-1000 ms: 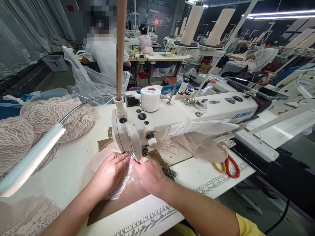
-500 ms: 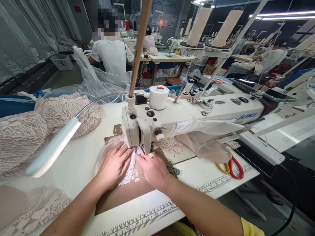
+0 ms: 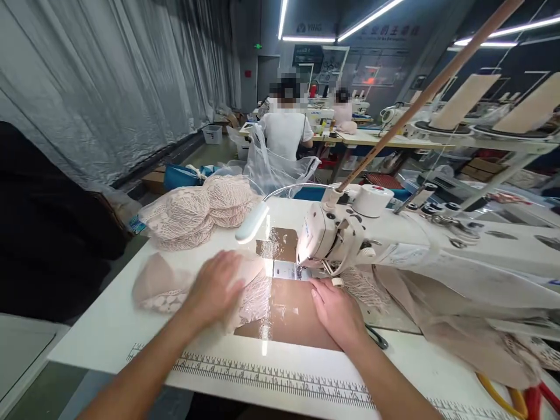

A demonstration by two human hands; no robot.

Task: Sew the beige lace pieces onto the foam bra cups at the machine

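My left hand (image 3: 216,286), slightly smeared by motion, is closed over a pale pink lace piece (image 3: 254,296) left of the needle. Sheer fabric of that piece shows around my fingers, and its lace end lies over the brown bed cover (image 3: 291,312). My right hand (image 3: 336,309) rests flat just right of the presser foot, fingers stretched out, holding nothing. Above it stands the white sewing machine head (image 3: 317,233); the metal needle plate (image 3: 284,270) is bare. Another lace-edged cup piece (image 3: 160,286) lies on the table beyond my left hand.
A stack of lace cups (image 3: 196,210) sits at the back left. A bendable lamp (image 3: 252,224) hangs beside the machine head. Beige fabric (image 3: 441,315) lies under the machine arm, near yellow-handled scissors (image 3: 503,396). A ruler strip (image 3: 271,373) runs along the front edge. A co-worker (image 3: 284,134) sits ahead.
The view has swung left. My left hand has drawn the lace piece away from the needle to the left. My right hand stays by the machine, its fingers now flat on the bed.
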